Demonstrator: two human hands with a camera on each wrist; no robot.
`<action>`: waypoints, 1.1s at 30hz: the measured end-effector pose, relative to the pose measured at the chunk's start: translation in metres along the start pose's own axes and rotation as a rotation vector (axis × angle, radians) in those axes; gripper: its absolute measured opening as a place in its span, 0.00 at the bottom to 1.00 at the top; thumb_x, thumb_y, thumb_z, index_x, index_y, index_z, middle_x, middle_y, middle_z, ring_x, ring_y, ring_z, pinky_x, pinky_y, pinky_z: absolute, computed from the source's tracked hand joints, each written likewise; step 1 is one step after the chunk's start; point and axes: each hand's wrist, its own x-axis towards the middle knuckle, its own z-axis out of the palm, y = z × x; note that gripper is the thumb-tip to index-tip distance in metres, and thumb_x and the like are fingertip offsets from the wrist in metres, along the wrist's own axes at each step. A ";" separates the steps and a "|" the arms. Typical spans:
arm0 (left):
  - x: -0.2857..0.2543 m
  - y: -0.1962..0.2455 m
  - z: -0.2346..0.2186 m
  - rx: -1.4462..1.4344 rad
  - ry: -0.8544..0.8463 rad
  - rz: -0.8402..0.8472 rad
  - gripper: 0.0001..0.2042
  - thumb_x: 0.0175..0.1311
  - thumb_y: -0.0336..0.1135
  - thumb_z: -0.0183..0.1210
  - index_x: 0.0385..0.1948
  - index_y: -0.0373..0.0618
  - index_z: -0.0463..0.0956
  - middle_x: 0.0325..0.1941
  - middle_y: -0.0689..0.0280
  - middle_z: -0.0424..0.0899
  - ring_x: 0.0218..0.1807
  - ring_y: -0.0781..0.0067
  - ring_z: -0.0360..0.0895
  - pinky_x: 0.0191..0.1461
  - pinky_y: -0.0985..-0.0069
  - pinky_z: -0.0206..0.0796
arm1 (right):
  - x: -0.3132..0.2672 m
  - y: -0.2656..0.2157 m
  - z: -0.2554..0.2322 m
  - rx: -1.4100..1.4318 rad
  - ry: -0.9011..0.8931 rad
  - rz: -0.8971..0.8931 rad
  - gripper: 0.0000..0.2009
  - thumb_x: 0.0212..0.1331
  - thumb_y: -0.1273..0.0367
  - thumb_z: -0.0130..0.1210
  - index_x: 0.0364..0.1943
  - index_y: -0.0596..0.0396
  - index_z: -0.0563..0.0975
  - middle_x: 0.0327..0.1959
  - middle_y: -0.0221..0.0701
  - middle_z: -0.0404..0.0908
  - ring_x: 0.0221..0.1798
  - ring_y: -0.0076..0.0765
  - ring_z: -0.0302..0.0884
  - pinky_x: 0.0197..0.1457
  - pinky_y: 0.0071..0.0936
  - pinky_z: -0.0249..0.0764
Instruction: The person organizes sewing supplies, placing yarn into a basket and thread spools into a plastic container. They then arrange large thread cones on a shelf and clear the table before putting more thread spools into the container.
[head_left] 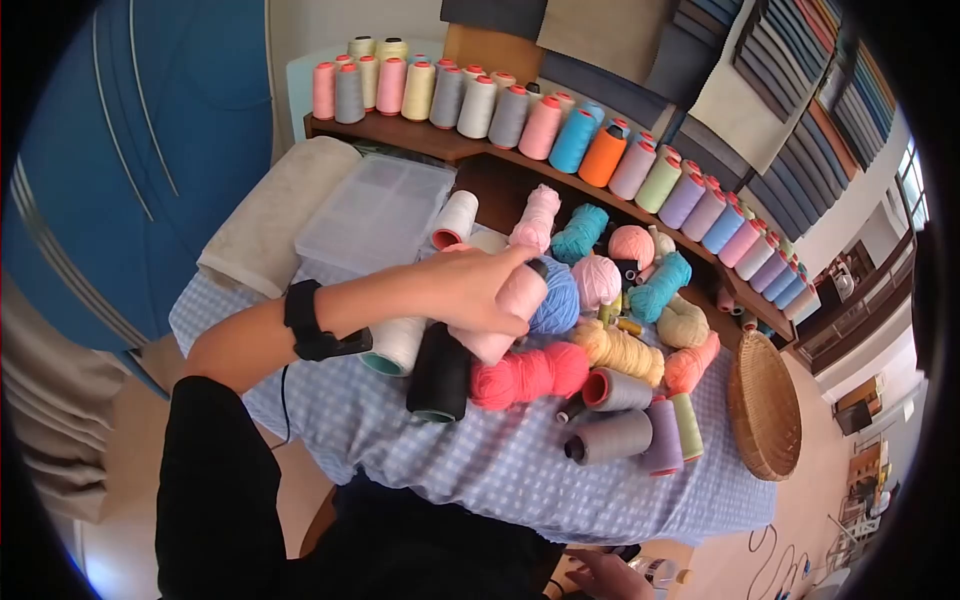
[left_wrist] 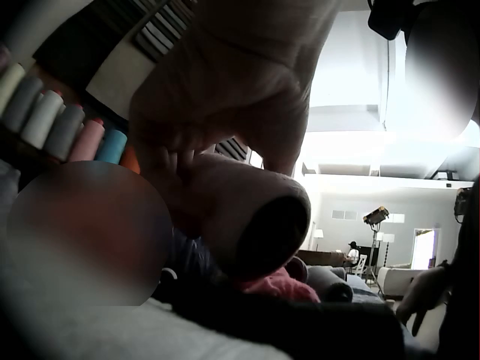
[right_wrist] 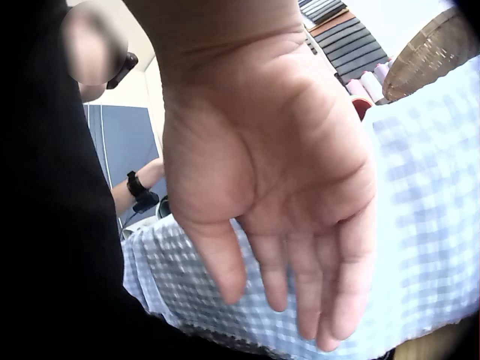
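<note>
My left hand (head_left: 465, 290) grips a pale pink thread cone (head_left: 522, 292) above the pile on the checked cloth; in the left wrist view the fingers and thumb of the hand (left_wrist: 225, 97) curl round the cone (left_wrist: 251, 210), its dark hollow end facing the camera. Below and beside it lie a black cone (head_left: 438, 375), a coral-red yarn skein (head_left: 530, 375), a blue yarn ball (head_left: 556, 298) and a white cone (head_left: 395, 345). My right hand (head_left: 608, 575) hangs low at the table's near side; the right wrist view shows this hand (right_wrist: 274, 180) with relaxed, extended fingers, holding nothing.
Thread cones line a curved shelf (head_left: 470, 145) behind the table. A clear plastic box (head_left: 375, 215) and a folded beige cloth (head_left: 275, 215) lie at the left. At the right is a wicker basket (head_left: 765, 405); grey cones (head_left: 610, 438) and more yarn lie nearby.
</note>
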 end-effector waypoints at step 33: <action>0.081 -0.218 -0.114 0.133 0.910 -0.362 0.28 0.47 0.41 0.66 0.48 0.43 0.62 0.29 0.56 0.78 0.34 0.62 0.80 0.39 0.64 0.72 | 0.007 -0.079 -0.143 -0.024 0.782 -0.311 0.08 0.44 0.74 0.61 0.31 0.57 0.79 0.28 0.37 0.79 0.33 0.43 0.78 0.37 0.32 0.70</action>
